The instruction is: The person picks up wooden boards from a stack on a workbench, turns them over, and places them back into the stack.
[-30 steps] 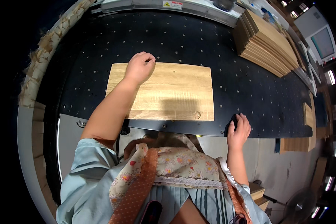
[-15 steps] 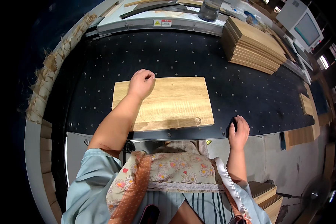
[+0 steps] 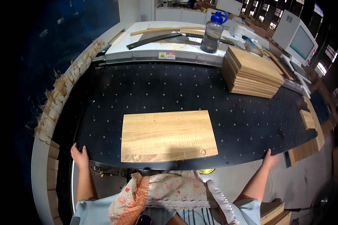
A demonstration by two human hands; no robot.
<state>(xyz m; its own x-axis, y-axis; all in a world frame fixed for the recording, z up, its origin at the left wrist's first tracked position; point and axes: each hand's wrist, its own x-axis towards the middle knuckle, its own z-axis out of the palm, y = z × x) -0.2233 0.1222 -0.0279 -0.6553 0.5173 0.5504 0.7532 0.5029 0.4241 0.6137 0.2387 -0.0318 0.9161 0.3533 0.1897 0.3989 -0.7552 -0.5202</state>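
A rectangular wooden board point(image 3: 169, 133) with light grain lies flat near the front of a black table point(image 3: 157, 90) dotted with small studs. Two round marks show near the board's front edge. At the table's front left corner is my left hand point(image 3: 80, 156), thumb and fingers apart, touching the edge. My right hand point(image 3: 270, 159) rests at the front edge farther right, its thumb raised and its other fingers partly hidden. Neither hand touches the board.
A stack of wooden boards point(image 3: 253, 73) stands at the back right. Behind the table, a white surface point(image 3: 120, 41) carries dark strips and a water bottle point(image 3: 212, 33) with a blue lid. A monitor point(image 3: 298, 37) stands far right; a ragged-edged roller conveyor point(image 3: 60, 88) runs along the left.
My left hand has left the board and moved to the table's left corner. My right hand has slid right along the front edge. The view has tilted up, showing more of the background.
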